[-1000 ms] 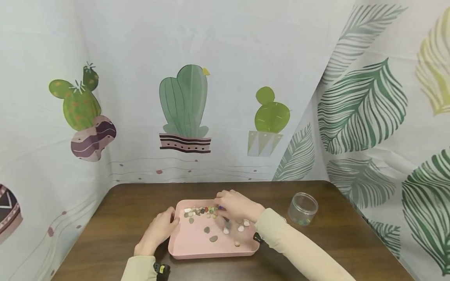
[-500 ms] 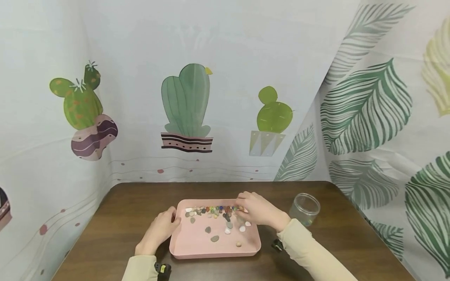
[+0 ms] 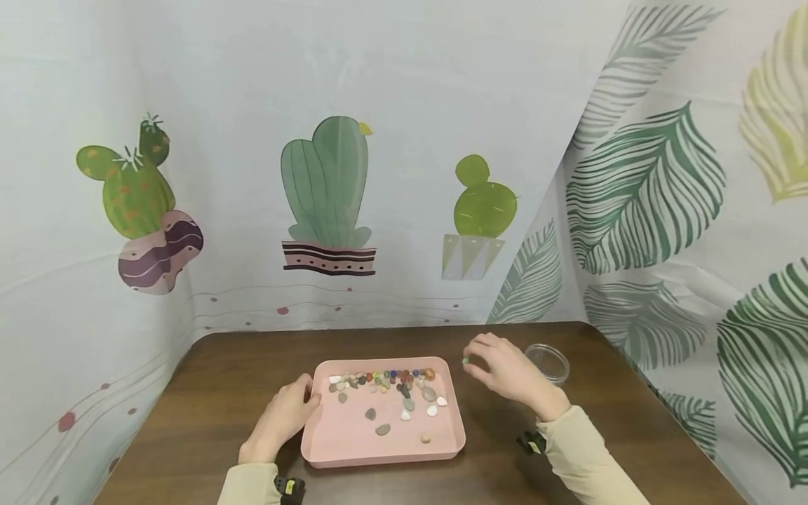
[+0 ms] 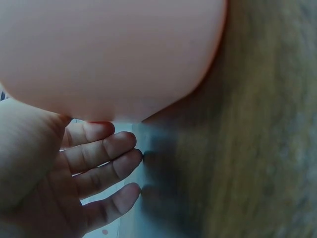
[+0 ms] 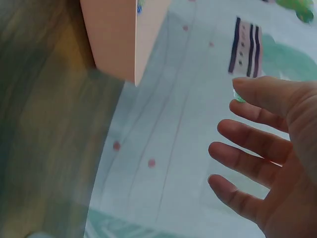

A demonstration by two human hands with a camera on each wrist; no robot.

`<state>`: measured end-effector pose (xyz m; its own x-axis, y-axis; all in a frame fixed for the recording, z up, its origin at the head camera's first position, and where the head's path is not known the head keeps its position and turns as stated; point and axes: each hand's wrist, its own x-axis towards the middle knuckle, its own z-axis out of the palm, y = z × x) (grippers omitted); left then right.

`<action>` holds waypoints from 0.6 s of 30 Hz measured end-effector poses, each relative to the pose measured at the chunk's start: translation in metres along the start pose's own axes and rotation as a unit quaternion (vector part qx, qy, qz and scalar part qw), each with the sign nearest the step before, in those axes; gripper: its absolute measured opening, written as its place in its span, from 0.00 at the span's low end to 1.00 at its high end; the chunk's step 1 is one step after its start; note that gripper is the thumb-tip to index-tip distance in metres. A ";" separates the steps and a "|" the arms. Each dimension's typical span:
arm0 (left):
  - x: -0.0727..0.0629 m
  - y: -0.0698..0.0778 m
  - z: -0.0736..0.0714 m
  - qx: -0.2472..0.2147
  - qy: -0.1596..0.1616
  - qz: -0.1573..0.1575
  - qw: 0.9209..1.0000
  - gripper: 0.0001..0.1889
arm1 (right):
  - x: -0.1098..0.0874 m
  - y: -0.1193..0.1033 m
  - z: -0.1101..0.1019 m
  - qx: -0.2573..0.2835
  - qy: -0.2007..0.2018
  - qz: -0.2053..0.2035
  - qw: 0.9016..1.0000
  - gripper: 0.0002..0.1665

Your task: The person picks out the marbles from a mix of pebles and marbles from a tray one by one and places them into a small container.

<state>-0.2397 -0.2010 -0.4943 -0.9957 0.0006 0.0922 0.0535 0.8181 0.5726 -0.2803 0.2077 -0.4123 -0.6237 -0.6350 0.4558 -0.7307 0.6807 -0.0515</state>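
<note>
A pink tray [image 3: 379, 461] lies on the table with pebbles and glass marbles [image 3: 393, 374] inside, most of them along its far side. My left hand [image 3: 282, 415] holds the tray's left edge, thumb over the rim and the other fingers outside, as the left wrist view shows. To the right of the tray, my right hand [image 3: 508, 372] is raised above the table. Its thumb and index finger pinch a small green glass marble [image 5: 238, 96], while the other fingers are spread. Behind this hand stands a clear round jar [image 3: 549, 363], its lower part hidden.
Several flat grey pebbles and white stones [image 3: 432, 410] lie scattered across the tray's middle and right. The brown wooden table [image 3: 233, 365] ends at a hanging cloth [image 3: 410, 210] printed with cacti and leaves.
My right hand has moved from over the tray's far side, rightward past its edge toward the jar, and now carries the green marble. The left hand has stayed at the tray's left edge.
</note>
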 end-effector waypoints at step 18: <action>0.000 -0.001 0.001 -0.009 -0.004 0.001 1.000 0.06 | -0.053 0.058 -0.028 0.014 0.063 0.143 0.988 0.08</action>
<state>-0.2394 -0.2017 -0.4955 -0.9962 0.0076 0.0864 0.0571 0.8073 0.5874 -0.2822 0.2908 -0.4148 -0.7674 -0.3662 0.5264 -0.5379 0.8145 -0.2175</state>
